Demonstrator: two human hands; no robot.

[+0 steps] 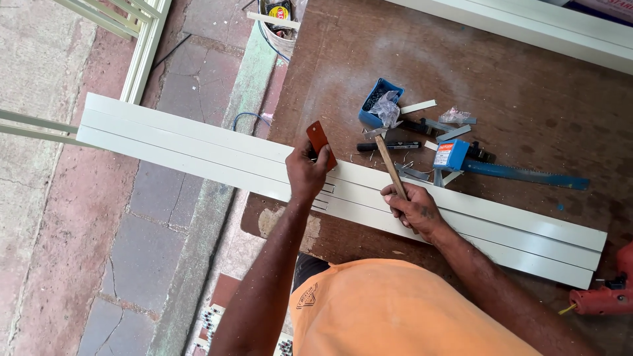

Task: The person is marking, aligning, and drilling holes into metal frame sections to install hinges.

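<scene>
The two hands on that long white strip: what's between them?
In the head view, only the white profile itself lies between the left hand, holding a reddish-brown tool, and the right hand, gripping a wooden-handled hammer. A few short dark slots mark that stretch.

Hidden and cut off near the hammer

Hammer [390, 166] handle end buried in the right hand [414, 209]; red drill [606, 293], right of it, cut by the edge.

Profiles [198, 142]: three. Hammer [389, 161]: one. Marker [389, 146]: one.
</scene>
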